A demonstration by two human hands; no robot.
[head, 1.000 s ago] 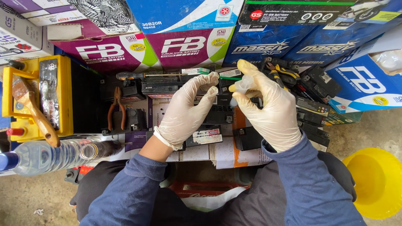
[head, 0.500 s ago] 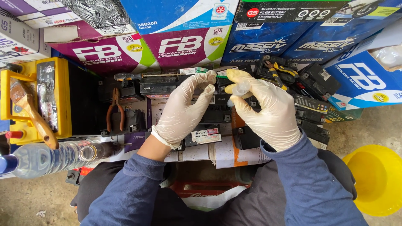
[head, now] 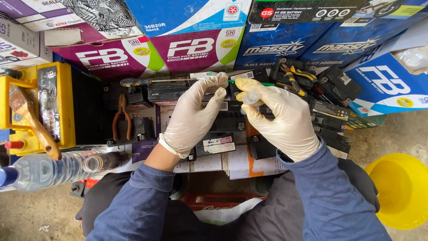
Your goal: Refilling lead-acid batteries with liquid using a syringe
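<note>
Both hands wear thin pale gloves. The right hand (head: 285, 118) pinches a small clear tube (head: 252, 95) at its fingertips, at about 12 o'clock from the person's lap. The left hand (head: 196, 114) is curled, with its fingertips up at the tube too; I cannot tell if it grips the tube or only touches it. A thin green stick (head: 263, 84) pokes out just past the right fingers.

Under the hands lie many small black batteries (head: 227, 120), packed close together. The tube looks small and slippery, so it could slip and fall down between the batteries. If there is liquid in it, a squeeze could make it drip on the gloves or sleeves. I cannot tell what is in it.

At 9 o'clock a clear bottle (head: 49, 167) lies on its side and looks partly full of clear liquid. It could roll. Above it sits a yellow box (head: 67, 105) with a brush (head: 33, 122) on top. Red pliers (head: 121, 118) lie at 10 o'clock. At 3 o'clock stands a yellow bucket (head: 397, 189), and I see nothing in it. Big coloured cartons (head: 196, 40) are stacked at 12 o'clock, all shut.
</note>
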